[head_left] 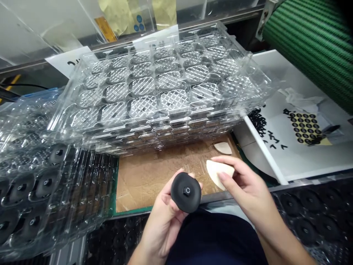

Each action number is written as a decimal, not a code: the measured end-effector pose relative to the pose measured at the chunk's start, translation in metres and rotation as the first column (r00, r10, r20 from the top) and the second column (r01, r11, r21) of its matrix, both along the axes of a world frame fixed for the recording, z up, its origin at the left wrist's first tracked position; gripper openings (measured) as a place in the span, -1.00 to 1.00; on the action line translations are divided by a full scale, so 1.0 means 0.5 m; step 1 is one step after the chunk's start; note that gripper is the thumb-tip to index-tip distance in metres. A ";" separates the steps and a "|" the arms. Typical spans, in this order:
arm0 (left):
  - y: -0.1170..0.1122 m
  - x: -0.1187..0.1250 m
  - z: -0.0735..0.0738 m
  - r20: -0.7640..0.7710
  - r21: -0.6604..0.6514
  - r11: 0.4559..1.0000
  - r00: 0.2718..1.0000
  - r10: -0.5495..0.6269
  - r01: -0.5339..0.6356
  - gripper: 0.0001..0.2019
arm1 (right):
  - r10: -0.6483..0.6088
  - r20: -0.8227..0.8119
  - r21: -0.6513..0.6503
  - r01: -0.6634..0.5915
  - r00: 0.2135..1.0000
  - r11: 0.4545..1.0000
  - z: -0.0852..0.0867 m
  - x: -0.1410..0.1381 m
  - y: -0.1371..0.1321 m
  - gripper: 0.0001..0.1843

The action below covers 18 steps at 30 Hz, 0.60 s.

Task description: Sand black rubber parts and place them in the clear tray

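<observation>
My left hand (168, 217) is closed around a round black plastic part (182, 198), dished like a shallow cap, with a small hollow post at its centre. The post side faces up toward me. Pinched between thumb and fingers of my right hand (245, 184) is a cream wedge-shaped sponge (216, 172), held just to the right of the black part and apart from it. A second pale wedge sponge (223, 148) lies on the brown cardboard (138, 184) beyond my right hand.
Stacked clear compartment trays (143, 86) stand behind the cardboard. More trays with black parts (45, 184) are at left. A white bin (275, 162) at right holds small black pieces (271, 138) and a sheet of round stickers (305, 127). A green conveyor belt (311, 44) is upper right.
</observation>
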<state>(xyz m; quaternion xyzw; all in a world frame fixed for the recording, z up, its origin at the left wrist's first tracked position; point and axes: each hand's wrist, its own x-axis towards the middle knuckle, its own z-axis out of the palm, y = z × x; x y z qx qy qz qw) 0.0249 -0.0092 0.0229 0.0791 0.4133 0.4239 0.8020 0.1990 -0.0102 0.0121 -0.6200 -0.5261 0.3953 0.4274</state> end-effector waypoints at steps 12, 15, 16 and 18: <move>-0.013 -0.030 -0.025 -0.025 0.001 1.000 1.000 0.000 0.000 -0.58 | 0.377 0.317 0.264 -0.463 0.870 0.846 0.064 -0.035 0.026 -0.71; -0.011 -0.032 -0.028 -0.006 -0.006 1.000 1.000 0.012 -0.012 -0.58 | 0.373 0.392 0.169 -0.465 0.841 0.869 0.068 -0.036 0.024 -0.74; -0.011 -0.032 -0.028 0.013 0.000 1.000 1.000 0.011 -0.011 -0.58 | 0.359 0.396 0.177 -0.454 0.845 0.873 0.071 -0.038 0.023 -0.73; -0.009 -0.030 -0.028 0.047 0.006 1.000 0.999 0.007 -0.007 -0.61 | 0.361 0.344 0.258 -0.457 0.867 0.851 0.074 -0.044 0.023 -0.70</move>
